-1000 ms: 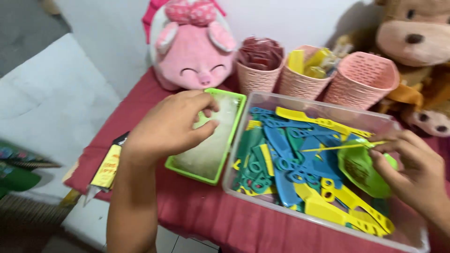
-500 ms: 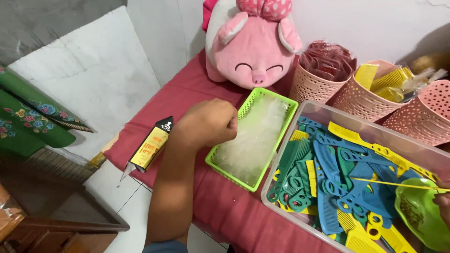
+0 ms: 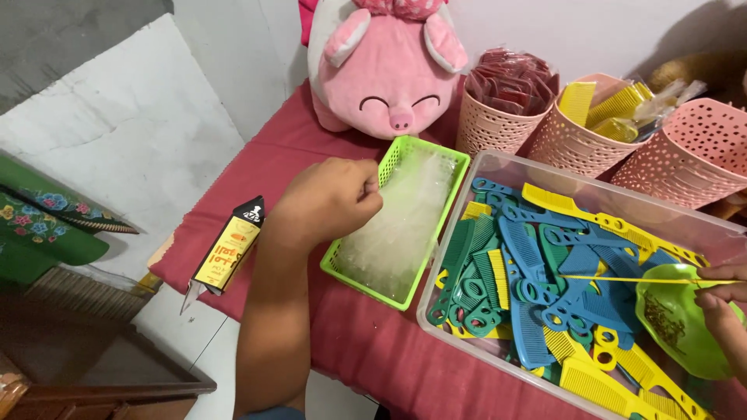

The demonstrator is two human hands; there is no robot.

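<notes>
Reaching into the green tray [image 3: 459, 167], left hand [image 3: 331, 198] hides its grip; right hand [image 3: 724, 311] pinches a thin yellow stick [image 3: 646, 279].

A tabletop [image 3: 257, 179] under a red cloth carries a green basket [image 3: 366, 276], a clear bin [image 3: 498, 167] of combs, three pink baskets [image 3: 498, 124] and a pink plush pig [image 3: 385, 74]. A yellow box [image 3: 227, 249] lies near its left edge, perhaps overhanging it.

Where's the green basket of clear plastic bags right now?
In the head view the green basket sits centre on the red cloth, under the left hand, between the pink pig toy and the clear comb bin.
</notes>
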